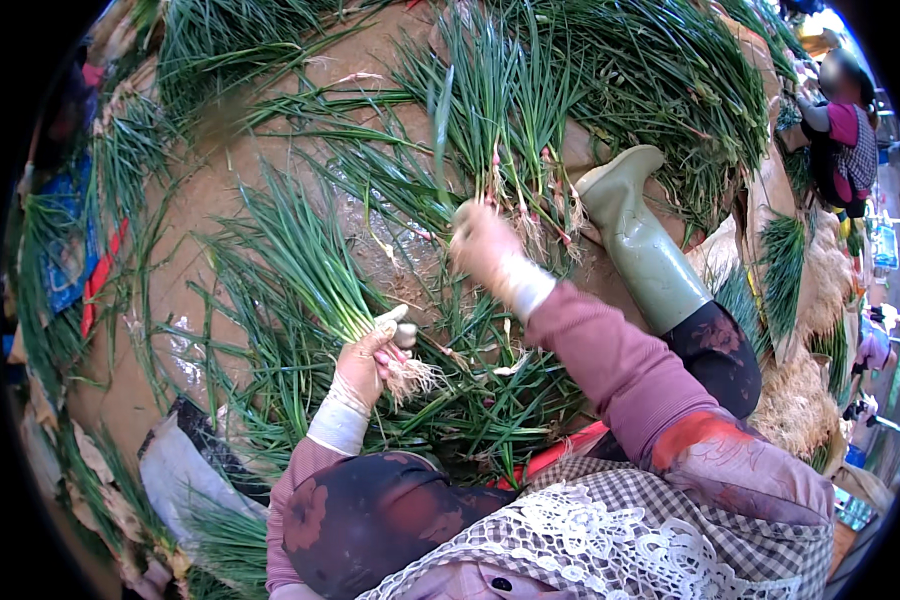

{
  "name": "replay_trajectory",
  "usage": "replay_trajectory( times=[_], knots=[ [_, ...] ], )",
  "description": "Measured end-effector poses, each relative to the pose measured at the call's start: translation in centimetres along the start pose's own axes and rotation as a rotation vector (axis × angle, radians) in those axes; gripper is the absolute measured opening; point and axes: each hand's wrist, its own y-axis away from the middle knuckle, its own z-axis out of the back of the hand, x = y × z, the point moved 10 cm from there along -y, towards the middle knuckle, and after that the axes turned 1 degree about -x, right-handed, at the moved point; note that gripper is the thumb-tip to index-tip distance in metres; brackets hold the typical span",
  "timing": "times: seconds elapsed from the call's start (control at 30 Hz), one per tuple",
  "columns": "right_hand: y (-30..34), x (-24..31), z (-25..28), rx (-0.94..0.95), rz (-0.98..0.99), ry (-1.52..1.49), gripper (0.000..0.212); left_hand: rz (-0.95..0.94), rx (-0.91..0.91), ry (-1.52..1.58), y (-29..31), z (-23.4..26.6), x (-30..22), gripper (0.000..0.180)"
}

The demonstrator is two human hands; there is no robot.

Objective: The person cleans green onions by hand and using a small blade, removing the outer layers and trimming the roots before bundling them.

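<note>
My left hand (367, 358) is closed round a bunch of green onions (315, 270). Their long leaves fan up and to the left, and pinkish bulbs with pale roots stick out on the right of the fist. Farther off and to the right, my right hand (485, 243) is closed at the near, root end of a loose heap of green onions (510, 90). A blurred green onion leaf (442, 120) rises from its fingers; how far it runs into the grip is hidden. Both hands wear pale gloves with white cuffs.
Trimmed leaves (450, 420) litter the wet brown ground before me. A bigger green onion pile (670, 80) lies at the far right, behind my green rubber boot (645, 240). Blue plastic (65, 240) lies at the left. Another person (845, 140) is at the far right.
</note>
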Motion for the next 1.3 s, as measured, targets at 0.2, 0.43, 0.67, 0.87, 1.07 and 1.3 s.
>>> replay_trajectory(
  times=[0.2,0.43,0.67,0.87,1.07,1.3],
  knots=[
    [2.3,5.3,-2.2,0.036,0.456,0.13,0.023,-0.086,0.039,0.137,-0.1,-0.6,-0.4,0.023],
    [-8.5,-3.1,8.5,-0.312,-0.12,0.388,0.021,-0.169,0.054,0.25,0.8,-0.1,-2.1,0.012],
    [2.0,1.6,-2.7,0.0,0.418,0.158,0.019,-0.04,0.069,0.151,-0.6,-1.5,-0.2,0.043],
    [2.2,1.2,-2.9,0.218,0.13,0.206,0.029,-0.131,-0.084,0.18,0.5,-1.3,-1.5,0.029],
    [-4.2,-3.3,2.8,-0.145,-0.216,0.432,0.035,-0.306,-0.047,0.268,1.6,0.4,-4.2,0.028],
    [1.4,-1.2,-6.5,0.136,0.22,0.045,0.028,-0.014,-0.042,0.281,-0.1,0.6,0.6,0.031]
  ],
)
